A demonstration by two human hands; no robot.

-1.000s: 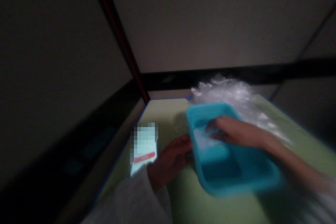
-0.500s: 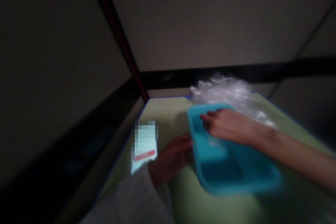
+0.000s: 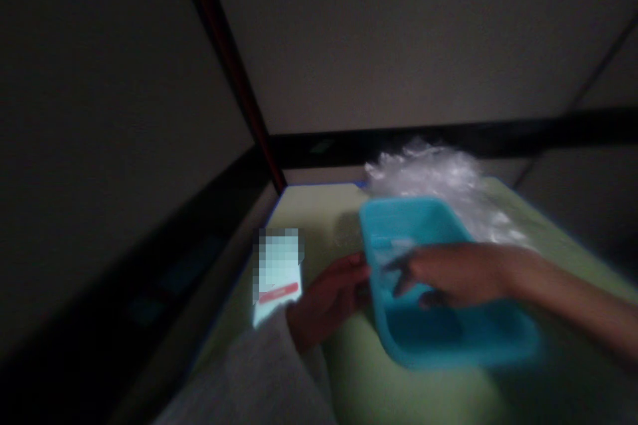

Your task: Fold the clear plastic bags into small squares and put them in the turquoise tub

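A turquoise plastic bin (image 3: 461,355) stands on a pale green surface. My left hand (image 3: 339,295), in a grey sleeve, is at the bin's left outer wall, its fingers stretched out and fingertips touching it. Inside the bin reaches my right hand (image 3: 438,275), slightly blurred, palm down and fingers apart. Just beyond and left of its fingertips lies a thin clear plastic piece (image 3: 391,252), too blurred to name, against the inner left side. Part of the bin's interior is hidden by my right hand and forearm.
Crumpled clear plastic (image 3: 433,172) is heaped behind the bin and along its right. A light sheet with a red strip (image 3: 279,292), partly pixelated, lies left of my left hand. The green surface (image 3: 319,196) ends near dark-banded walls.
My right hand has moved down and nearer inside the bin, and its closed fingers have spread. More clear plastic shows in the bin. My left hand stays at the wall.
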